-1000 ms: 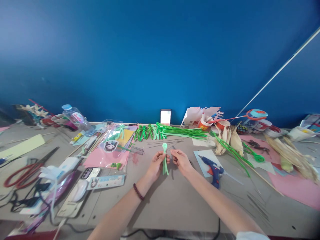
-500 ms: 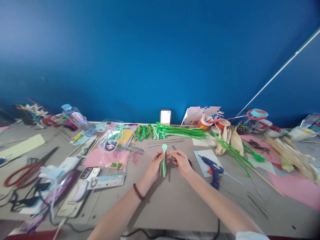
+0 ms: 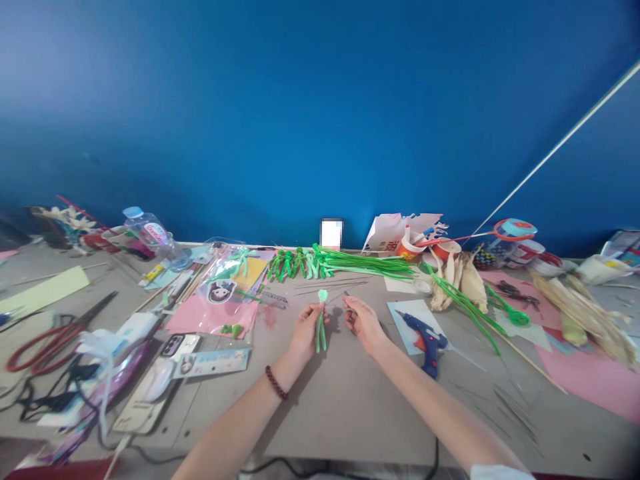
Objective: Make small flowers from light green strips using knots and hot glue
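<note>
Between the thumb and fingers of my left hand [image 3: 307, 327] is a light green pipe cleaner piece [image 3: 321, 323], held upright with its looped head on top and its strands hanging down. My right hand [image 3: 363, 321] is a short way to the right, its thumb and forefinger pinched on a thin wire [image 3: 336, 300]. This wire runs faintly toward the green piece; whether it is fastened there I cannot tell. Behind my hands lies a row of green pipe cleaner pieces [image 3: 300, 261] beside a bundle of long green pipe cleaners [image 3: 373, 262].
A blue glue gun [image 3: 431, 337] lies right of my right arm, near loose wires [image 3: 517, 413] and dried husks [image 3: 453, 283]. At the left are red-handled scissors [image 3: 60, 340], a phone [image 3: 173, 347], a pink sheet [image 3: 200, 317] and a plastic bottle [image 3: 155, 233].
My left hand has shifted slightly left with the pipe cleaner piece. My right hand has moved slightly right and up, so the gap between the hands is wider.
</note>
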### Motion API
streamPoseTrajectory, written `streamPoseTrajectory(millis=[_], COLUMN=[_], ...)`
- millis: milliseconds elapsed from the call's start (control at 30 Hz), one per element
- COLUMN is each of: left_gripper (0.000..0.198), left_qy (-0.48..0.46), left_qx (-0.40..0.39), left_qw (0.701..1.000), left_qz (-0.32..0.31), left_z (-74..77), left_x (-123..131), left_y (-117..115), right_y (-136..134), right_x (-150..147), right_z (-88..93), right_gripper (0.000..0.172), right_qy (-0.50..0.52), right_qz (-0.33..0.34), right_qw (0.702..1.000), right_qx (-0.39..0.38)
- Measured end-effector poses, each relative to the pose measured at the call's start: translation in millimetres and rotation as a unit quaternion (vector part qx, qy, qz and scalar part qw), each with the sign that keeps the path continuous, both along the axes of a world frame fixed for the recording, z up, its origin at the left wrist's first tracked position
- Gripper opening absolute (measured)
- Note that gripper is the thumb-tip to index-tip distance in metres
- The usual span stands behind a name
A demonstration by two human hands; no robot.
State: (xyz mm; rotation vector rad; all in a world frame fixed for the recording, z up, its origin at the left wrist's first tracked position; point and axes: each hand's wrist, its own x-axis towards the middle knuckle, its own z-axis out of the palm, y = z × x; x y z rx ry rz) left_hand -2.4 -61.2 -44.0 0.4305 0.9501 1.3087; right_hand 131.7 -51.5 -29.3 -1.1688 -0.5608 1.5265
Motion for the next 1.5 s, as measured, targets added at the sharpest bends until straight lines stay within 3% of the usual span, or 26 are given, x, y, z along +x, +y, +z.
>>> streamPoseTrajectory(millis=[367, 633, 900, 1167, 1500], left_gripper=[0.031, 0.03, 0.027, 0.026, 0.028], left_qy=[0.001, 0.016, 0.02, 0.022, 0.035], left_qx=[0.004, 0.005, 0.005, 0.007, 0.002], left_qw=[1.0, 1.0, 1.0, 1.0, 0.999], left_qz=[-0.005, -0.005, 0.005, 0.005, 0.016], left_z=[-3.2, -2.1, -3.4, -4.1, -3.9], left_x=[0.5, -0.9, -0.4, -0.9, 1.7], left_y=[-0.8, -2.1, -1.6, -1.4, -2.8], right_y=[-3.9, -1.1, -0.3, -4.8, -4.7], right_x=[-2.1, 1.1, 1.2, 1.2, 2.2], right_z=[-0.3, -5.8, -7.6, -5.1, -7.2], right_gripper=[0.038, 0.038, 0.034, 0.035, 0.034], right_qy=[-0.12, -0.173, -0.127, -0.129, -0.203], right_qz=[0.094, 0.095, 0.056, 0.072, 0.075], right_qw=[0.988, 0.98, 0.989, 0.988, 0.975], right_qx=[0.025, 0.03, 0.042, 0.055, 0.057])
